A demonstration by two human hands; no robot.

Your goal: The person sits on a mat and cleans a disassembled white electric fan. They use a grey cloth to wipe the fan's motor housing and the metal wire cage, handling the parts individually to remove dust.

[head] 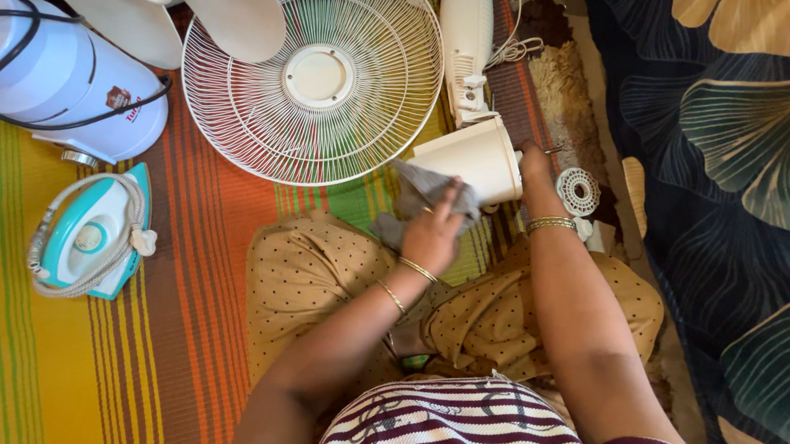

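The cream fan motor housing [472,157] lies just above centre of the frame, on the striped floor mat [182,328], in front of the seated person's knees. Its long axis runs from lower left to upper right, continuing into the white fan stem [466,36] that leads to the top edge.

The left hand [432,233] is directly below and slightly left of the housing, fingers [450,202] pointing up toward it. They are pressed together flat over a grey cloth [415,191], holding the cloth against the housing's lower-left end. The left forearm rises from the lower centre, wrist straight, bangles at the wrist.

The right hand [533,166] sits against the housing's right side, at its wider end. Its fingers are hidden behind the housing; whether they are spread or curled cannot be told. The right forearm comes in steeply from the lower right, nearly vertical in the frame.

Both hands are in contact with the housing.

Nearby: a white wire fan guard [313,74] upper centre, a fan blade [163,7] upper left, a teal iron [93,233] at left, and a small round white grille cap [579,190] just right of the right wrist.
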